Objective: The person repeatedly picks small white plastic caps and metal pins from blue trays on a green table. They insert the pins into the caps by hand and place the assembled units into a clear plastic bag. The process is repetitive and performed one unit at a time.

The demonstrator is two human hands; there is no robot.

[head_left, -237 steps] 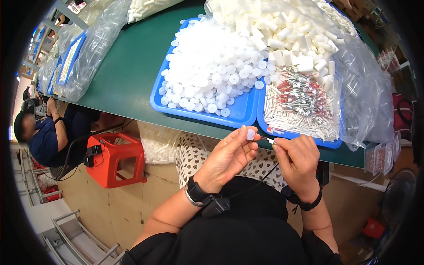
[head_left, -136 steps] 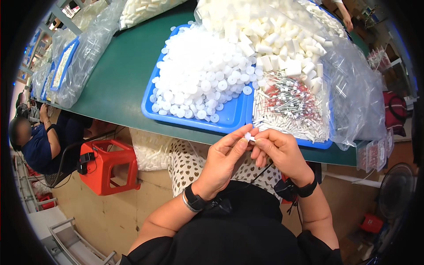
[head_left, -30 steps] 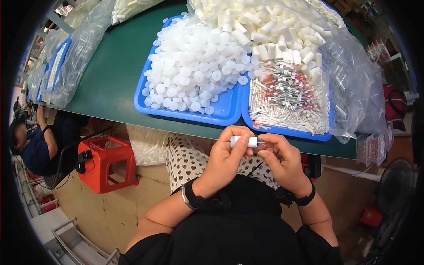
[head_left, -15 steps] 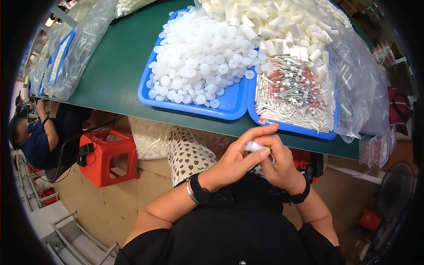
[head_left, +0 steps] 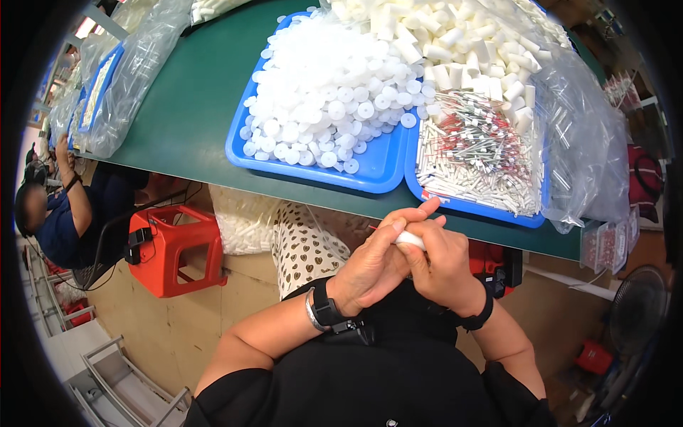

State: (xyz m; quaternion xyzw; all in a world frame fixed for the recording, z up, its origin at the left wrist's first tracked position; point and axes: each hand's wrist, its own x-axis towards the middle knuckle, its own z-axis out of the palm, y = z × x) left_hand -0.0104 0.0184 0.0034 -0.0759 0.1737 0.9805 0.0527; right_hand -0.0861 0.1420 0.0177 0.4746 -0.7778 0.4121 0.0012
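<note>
White cylinder sits between the right hand's thumb and fingers.

- Worktop: green surface with a pale front edge; extends beyond the left grip and the right grip.
- Stool: red plastic, open-sided; positioned left of the left grip, near the worktop's front edge.
- Floor: tan, marked with seams and dark spots; visible below and left of the left grip.
- Metal frame: grey tubular rails; located well apart from the left grip, lower left.
- Fan: dark, round guard; stands well to the right of the right grip.
- Lighting: brighter left of the grips, dimmer right.
</note>
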